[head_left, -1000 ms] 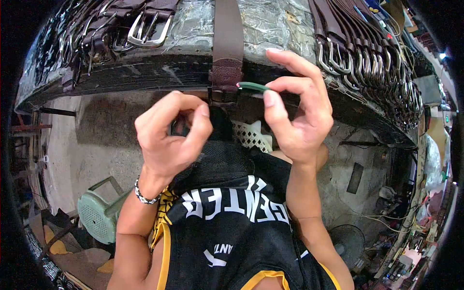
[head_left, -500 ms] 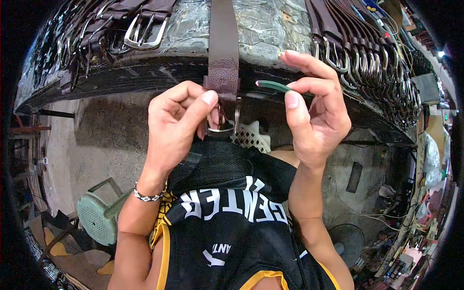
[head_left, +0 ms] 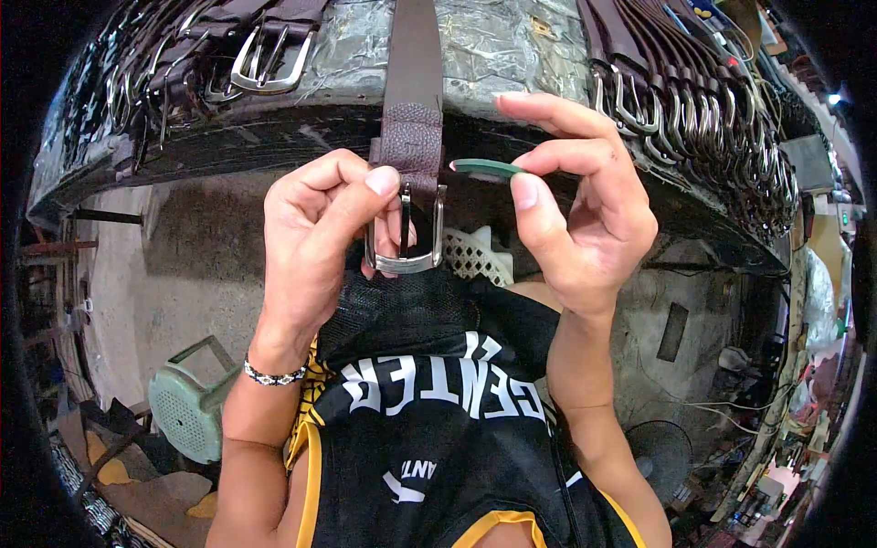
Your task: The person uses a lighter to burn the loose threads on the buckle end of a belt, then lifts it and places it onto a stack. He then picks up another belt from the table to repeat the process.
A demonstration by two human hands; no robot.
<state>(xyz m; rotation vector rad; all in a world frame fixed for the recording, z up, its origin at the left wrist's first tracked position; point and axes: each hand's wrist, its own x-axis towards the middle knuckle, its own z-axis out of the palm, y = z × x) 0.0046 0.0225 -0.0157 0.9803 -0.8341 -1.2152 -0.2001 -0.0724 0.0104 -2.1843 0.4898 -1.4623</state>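
Left hand (head_left: 320, 215), grip pinched at the metal buckle (head_left: 407, 265) of a brown belt (head_left: 414, 68), its end pebbled, overhanging the counter (head_left: 512, 59); right hand (head_left: 585, 215), grip together on a curved green strip (head_left: 489, 168).

We cannot see the far end of the belt (head_left: 413, 68), which runs out past the top edge; the left hand (head_left: 320, 215) covers the upper left corner of the buckle (head_left: 406, 265); at the right hand (head_left: 589, 215), thumb and forefinger hide one end of the strip (head_left: 482, 168); we see the fan (head_left: 661, 452) only in part, behind the right arm; the bottom edge cuts off the shirt (head_left: 429, 457); the clutter (head_left: 763, 502) at lower right is too small for us to identify.
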